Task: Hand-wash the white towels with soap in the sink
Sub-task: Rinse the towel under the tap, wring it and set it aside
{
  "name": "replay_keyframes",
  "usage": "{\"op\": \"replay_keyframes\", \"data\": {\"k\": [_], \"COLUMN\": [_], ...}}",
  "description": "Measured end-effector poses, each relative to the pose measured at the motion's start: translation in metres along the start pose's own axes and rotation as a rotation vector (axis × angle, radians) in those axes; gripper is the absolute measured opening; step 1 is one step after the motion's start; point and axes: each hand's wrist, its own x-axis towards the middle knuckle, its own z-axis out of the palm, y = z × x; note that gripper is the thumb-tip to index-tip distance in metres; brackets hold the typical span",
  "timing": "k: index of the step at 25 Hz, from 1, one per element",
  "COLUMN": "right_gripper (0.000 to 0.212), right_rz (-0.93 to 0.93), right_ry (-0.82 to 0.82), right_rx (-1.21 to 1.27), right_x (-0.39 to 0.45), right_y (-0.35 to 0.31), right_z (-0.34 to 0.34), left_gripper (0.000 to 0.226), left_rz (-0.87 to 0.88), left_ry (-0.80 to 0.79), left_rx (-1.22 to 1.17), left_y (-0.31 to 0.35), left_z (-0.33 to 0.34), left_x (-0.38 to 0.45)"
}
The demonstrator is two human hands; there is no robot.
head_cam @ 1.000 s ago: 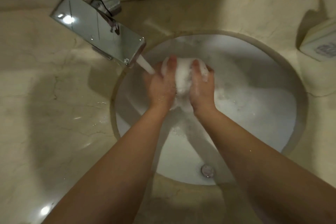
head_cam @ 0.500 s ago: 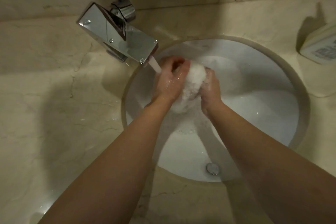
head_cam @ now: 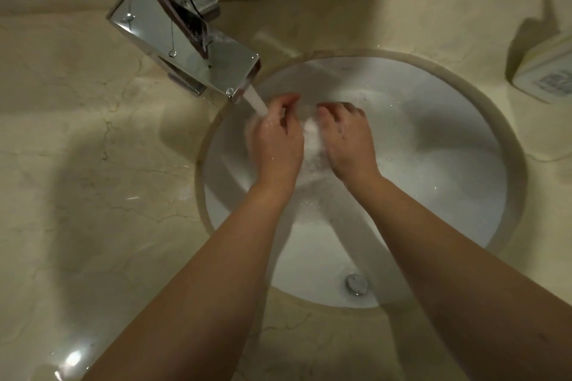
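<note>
Both hands, left hand [head_cam: 275,145] and right hand [head_cam: 348,141], clench the sudsy white towel [head_cam: 311,136] mid-sink. Round glossy sink [head_cam: 433,108] has open room right; square chrome tap [head_cam: 185,40] crowds the far left.

Faucet [head_cam: 185,40]: polished chrome, mirror-glossy. Sink [head_cam: 448,120]: smooth white glazed ceramic. Countertop [head_cam: 93,164]: beige veined marble, polished. Towel [head_cam: 311,133]: white sudsy cloth.

Two bare forearms, no sleeves; left hand [head_cam: 276,145], right hand [head_cam: 348,141] wet (droplets visible).

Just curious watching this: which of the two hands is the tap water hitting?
The left hand. The stream from the faucet lands by its knuckles; the right hand is farther away.
</note>
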Motion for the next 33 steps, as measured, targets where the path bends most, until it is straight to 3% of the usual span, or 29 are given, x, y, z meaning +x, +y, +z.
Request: {"op": "replay_keyframes", "data": {"k": [2, 4, 7, 11, 16, 18, 20, 22, 25, 28, 30, 33], "right_gripper": [0.059, 0.067, 0.078, 0.081, 0.079, 0.076, 0.073, 0.068, 0.059, 0.056, 0.053, 0.047], "right_rz": [0.030, 0.002, 0.120, 0.175, 0.166, 0.173, 0.195, 0.227, 0.189, 0.135, 0.177, 0.219], "right_ry": [-0.021, -0.041, -0.018, 0.118, 0.204, 0.200, 0.141, 0.079, -0.011, -0.011, 0.019, 0.073], "right_rx": [-0.006, 0.042, 0.178, 0.167, 0.001, -0.022, -0.040, -0.076, -0.248, -0.323, -0.273, -0.116], "right_x": [-0.001, -0.005, -0.011, -0.009, 0.007, 0.013, 0.019, 0.030, 0.045, 0.047, 0.043, 0.029], "right_y": [0.009, 0.014, 0.012, 0.017, 0.023, 0.024, 0.027, 0.030, 0.033, 0.033, 0.029, 0.020], "right_z": [0.003, 0.006, 0.015, 0.031, 0.042, 0.042, 0.040, 0.036, 0.031, 0.030, 0.029, 0.030], "left_gripper": [0.036, 0.046, 0.057, 0.073, 0.066, 0.059, 0.044, 0.030, 0.024, 0.029, 0.037, 0.028], "left_rz": [-0.053, -0.139, -0.204, -0.203, -0.153, -0.242, -0.332, -0.289, -0.322, -0.306, -0.294, -0.357], "left_ry": [-0.085, -0.192, -0.219, -0.237, -0.095, -0.065, -0.068, -0.010, 0.076, 0.056, 0.040, -0.049], "left_rx": [0.024, -0.122, -0.261, -0.258, -0.124, -0.173, -0.229, -0.155, -0.225, -0.115, -0.030, -0.004], "left_y": [-0.011, -0.013, -0.013, -0.027, -0.042, -0.044, -0.042, -0.037, -0.042, -0.041, -0.033, -0.022], "left_z": [0.001, 0.003, 0.010, 0.025, 0.037, 0.040, 0.045, 0.049, 0.056, 0.057, 0.054, 0.043], "left_x": [-0.003, -0.010, -0.014, -0.013, -0.008, -0.003, 0.000, 0.003, 0.010, 0.010, 0.008, 0.013]}}
